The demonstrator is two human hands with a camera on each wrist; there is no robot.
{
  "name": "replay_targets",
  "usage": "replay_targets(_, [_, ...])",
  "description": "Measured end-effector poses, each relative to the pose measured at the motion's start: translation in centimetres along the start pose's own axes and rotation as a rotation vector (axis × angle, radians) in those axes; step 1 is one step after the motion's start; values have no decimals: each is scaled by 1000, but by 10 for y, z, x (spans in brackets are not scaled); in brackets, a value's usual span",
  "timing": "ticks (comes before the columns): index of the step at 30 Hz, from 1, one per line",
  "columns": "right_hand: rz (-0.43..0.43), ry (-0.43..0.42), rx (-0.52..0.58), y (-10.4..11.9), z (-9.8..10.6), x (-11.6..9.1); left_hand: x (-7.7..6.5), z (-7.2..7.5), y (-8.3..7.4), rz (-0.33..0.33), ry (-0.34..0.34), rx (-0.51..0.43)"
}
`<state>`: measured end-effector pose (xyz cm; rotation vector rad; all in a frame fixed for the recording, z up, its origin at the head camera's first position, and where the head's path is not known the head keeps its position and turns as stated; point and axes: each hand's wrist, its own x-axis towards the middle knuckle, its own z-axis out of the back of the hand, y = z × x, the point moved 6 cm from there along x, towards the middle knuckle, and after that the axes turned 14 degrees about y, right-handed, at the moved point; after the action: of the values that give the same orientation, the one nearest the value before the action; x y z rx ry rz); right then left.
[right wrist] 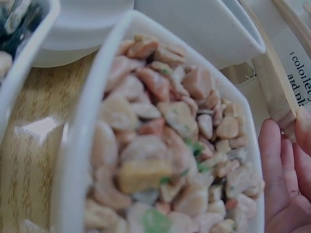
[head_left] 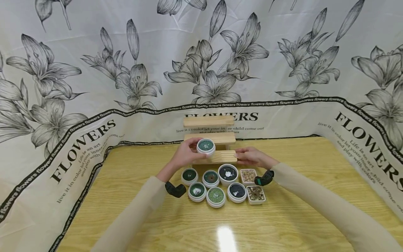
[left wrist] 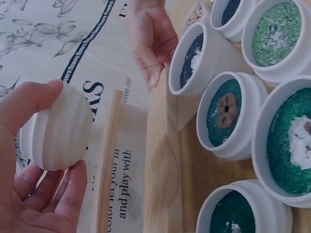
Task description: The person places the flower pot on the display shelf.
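My left hand (head_left: 185, 153) holds a round white pot (head_left: 206, 147) with green filling, raised in front of the wooden tiered stand (head_left: 217, 156). In the left wrist view, thumb and fingers curl round the ribbed side of that pot (left wrist: 68, 128). At the stand's right end, my right hand (head_left: 252, 156) pinches the end of the lowest step; its thumb and fingers lie on either side of the board (right wrist: 279, 92) in the right wrist view. Close below the stand are several round white pots, among them a larger one with dark filling (head_left: 228, 174).
Two square white dishes of pebbles stand at the right of the group, one with pinkish stones (head_left: 248, 175), one with darker stones (head_left: 256, 194). A pot with light green granules (head_left: 216, 196) is at the front. Behind the wooden table (head_left: 141, 224) hangs a flower-printed cloth (head_left: 151, 126).
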<state>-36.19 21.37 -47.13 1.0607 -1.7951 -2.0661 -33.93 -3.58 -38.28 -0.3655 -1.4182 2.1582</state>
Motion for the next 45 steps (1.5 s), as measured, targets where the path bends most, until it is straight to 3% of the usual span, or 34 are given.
replay_targets(7, [10,-9,12,0,1,-5,18,0,-9,-42,11,-38])
replay_targets(22, [6,-5,23,1,-2,3,37,2,-16,20,-33,-17])
replay_targets(36, [19,-1,57,1,-1,1,63,7,-36,-45,-67,-7])
replay_targets(45, [10,-10,52,2,-2,0,77,8,-41,-32,-61,7])
